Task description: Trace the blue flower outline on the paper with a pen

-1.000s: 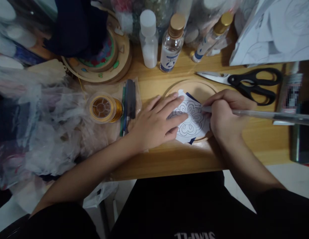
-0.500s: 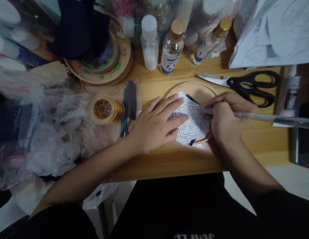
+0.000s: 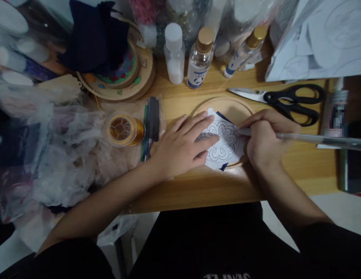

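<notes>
A white paper [image 3: 227,149] with a flower pattern lies over dark blue material [image 3: 223,167] on a round wooden disc [image 3: 232,106]. My left hand [image 3: 187,145] rests on the paper's left part with its fingers spread. Closed round a long grey pen [image 3: 302,137], my right hand [image 3: 264,139] is at the paper's right edge. The pen's tip points at the right side of the pattern.
Black-handled scissors [image 3: 285,99] lie behind my right hand. A spool of golden thread [image 3: 125,129] and some pens [image 3: 152,120] are on the left, beside crumpled plastic bags [image 3: 66,162]. Bottles [image 3: 199,62] stand at the back.
The pen's tip has shifted slightly at the pattern's right side. My left hand stays in place on the paper. The view has tilted a little.
</notes>
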Action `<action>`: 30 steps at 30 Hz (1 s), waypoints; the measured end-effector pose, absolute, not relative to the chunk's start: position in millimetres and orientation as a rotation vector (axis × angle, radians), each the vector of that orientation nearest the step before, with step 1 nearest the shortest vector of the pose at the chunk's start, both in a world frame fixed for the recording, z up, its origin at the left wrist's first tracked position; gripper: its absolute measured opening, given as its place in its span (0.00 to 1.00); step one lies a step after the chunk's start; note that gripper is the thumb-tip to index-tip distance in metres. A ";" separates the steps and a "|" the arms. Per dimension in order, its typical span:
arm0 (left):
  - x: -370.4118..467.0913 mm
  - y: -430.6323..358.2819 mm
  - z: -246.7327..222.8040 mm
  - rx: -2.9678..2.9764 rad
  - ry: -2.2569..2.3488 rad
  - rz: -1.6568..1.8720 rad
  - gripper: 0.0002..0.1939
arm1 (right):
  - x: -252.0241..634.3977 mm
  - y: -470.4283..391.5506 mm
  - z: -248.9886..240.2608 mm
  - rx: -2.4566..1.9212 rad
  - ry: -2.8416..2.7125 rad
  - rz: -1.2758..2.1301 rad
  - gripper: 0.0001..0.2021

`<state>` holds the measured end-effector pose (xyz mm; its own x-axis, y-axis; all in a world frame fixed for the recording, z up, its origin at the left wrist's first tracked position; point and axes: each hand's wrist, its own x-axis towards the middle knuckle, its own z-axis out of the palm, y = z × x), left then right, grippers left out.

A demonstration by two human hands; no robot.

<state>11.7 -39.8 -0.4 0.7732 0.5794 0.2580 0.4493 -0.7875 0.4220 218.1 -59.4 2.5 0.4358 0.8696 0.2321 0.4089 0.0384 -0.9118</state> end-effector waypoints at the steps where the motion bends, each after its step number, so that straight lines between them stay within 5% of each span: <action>1: 11.8 -39.7 -0.2 2.628 0.788 0.538 0.17 | 217.9 -59.4 2.1 -1.577 -1.157 0.516 0.11; 30: 12.3 -39.6 0.6 2.624 0.785 0.539 0.17 | 215.6 -57.0 9.4 -1.606 -1.205 0.503 0.10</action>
